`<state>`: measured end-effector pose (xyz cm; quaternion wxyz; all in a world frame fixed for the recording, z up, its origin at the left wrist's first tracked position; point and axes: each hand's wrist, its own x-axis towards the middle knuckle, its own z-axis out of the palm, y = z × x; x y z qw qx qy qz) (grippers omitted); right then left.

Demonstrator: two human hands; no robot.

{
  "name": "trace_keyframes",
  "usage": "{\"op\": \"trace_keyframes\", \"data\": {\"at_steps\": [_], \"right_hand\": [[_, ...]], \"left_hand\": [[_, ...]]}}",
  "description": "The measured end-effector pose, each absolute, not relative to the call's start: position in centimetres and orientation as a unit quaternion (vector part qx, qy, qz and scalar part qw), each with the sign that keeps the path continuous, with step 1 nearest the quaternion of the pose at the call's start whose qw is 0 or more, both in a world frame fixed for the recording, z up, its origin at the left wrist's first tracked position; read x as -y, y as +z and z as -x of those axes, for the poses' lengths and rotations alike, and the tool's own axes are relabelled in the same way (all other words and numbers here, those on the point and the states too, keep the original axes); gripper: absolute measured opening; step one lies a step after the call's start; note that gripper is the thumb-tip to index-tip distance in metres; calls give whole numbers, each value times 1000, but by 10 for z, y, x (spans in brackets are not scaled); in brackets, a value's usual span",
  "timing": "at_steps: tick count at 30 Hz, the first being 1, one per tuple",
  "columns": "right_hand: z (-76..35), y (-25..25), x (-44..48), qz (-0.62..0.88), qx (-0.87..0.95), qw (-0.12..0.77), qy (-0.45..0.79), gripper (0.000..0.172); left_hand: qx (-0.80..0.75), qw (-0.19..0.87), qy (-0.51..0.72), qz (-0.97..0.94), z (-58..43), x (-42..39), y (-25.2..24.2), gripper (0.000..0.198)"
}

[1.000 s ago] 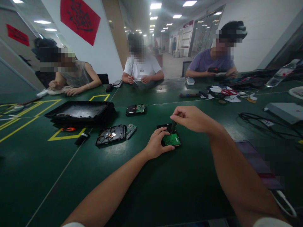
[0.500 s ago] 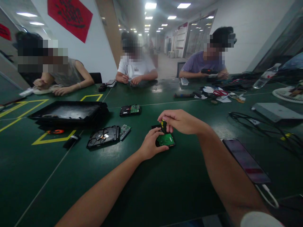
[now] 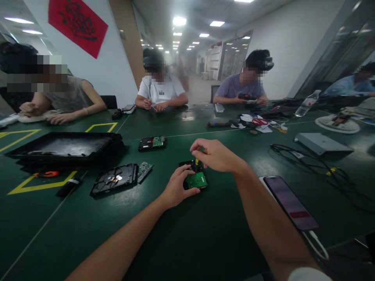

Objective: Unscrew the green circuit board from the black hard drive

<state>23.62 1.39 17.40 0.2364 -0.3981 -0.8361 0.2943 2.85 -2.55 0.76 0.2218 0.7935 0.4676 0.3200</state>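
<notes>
A hard drive with a green circuit board (image 3: pixel 199 180) lies on the dark green table in front of me. My left hand (image 3: pixel 175 188) grips its left side, thumb along the near edge and fingers over the far part. Above the drive, my right hand (image 3: pixel 216 155) has its fingers bent round a small screwdriver (image 3: pixel 197 161) with a yellow and black handle. The tool stands roughly upright over the board's far side; its tip is too small to make out. Most of the handle is covered by my fingers.
To the left lie an opened hard drive (image 3: pixel 115 178), a loose circuit board (image 3: pixel 144 171) and a black tray (image 3: pixel 67 145). Another drive (image 3: pixel 152 143) sits farther back. A phone (image 3: pixel 290 203) with a white cable, black cables (image 3: pixel 304 158) and a grey box (image 3: pixel 322 143) are right. Several people sit opposite.
The view has turned slightly right, so the scene sits farther left. My right fingers have shifted on the screwdriver and show less of its handle. My left hand stays on the drive.
</notes>
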Motion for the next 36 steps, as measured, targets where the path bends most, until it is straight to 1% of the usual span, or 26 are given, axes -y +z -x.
{"op": "trace_keyframes", "data": {"at_steps": [3,8,10,13,16,19,21,32,34,36], "right_hand": [[-236,174,-14,365,845,225,319,21],[-238,171,-18,354,834,211,366,25],[-240,171,-19,352,836,206,367,27],[-243,174,-19,357,857,204,310,23],[-245,175,-20,382,864,224,239,18],[-244,174,-20,414,852,235,219,16],[-243,173,-20,416,848,238,226,15],[-243,169,-25,362,844,215,333,28],[-245,170,-25,361,845,211,333,29],[-247,172,-24,363,852,212,311,26]], "left_hand": [[-466,219,316,-796,-28,23,4,63],[-471,219,313,-795,-27,22,1,65],[-471,218,313,-796,-28,22,2,64],[-467,214,322,-795,-29,23,4,62],[-463,215,324,-796,-29,25,5,61],[-463,219,320,-797,-28,25,6,61],[-465,222,319,-796,-28,25,6,62],[-470,216,319,-794,-30,23,6,66],[-470,219,320,-793,-30,23,6,66],[-468,221,322,-793,-29,23,5,67]]}}
